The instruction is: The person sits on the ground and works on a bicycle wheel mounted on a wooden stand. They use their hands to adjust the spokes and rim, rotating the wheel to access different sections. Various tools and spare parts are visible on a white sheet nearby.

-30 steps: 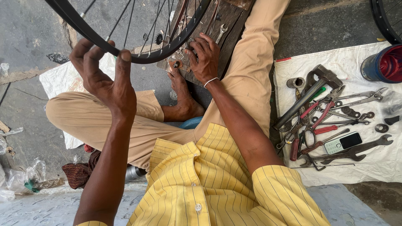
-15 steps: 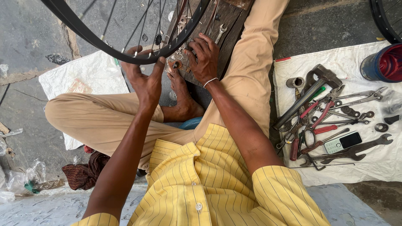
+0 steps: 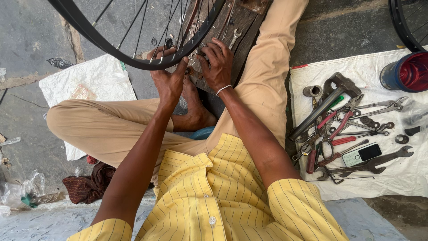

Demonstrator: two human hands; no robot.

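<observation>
A person in a yellow striped shirt sits cross-legged on the ground, working at the rim of a bicycle wheel (image 3: 133,49) held over the lap. The left hand (image 3: 168,82) reaches up with its fingers spread open, fingertips pressed against the underside of the black rim. The right hand (image 3: 217,64) curls loosely over the same stretch of rim, just beside the left, its fingers bent around the spoke ends; whether it pinches a small part there cannot be told. A small spanner (image 3: 235,38) lies on the wooden board (image 3: 247,20) beyond the right hand's knuckles. The work looks best served by steadying the rim with the open hand while the other feels along one spoke at a time. The wheel stands directly above and in front of both hands, touching them. A spread of pliers and wrenches (image 3: 343,125) lies on a white cloth (image 3: 401,178) well off to the right.
</observation>
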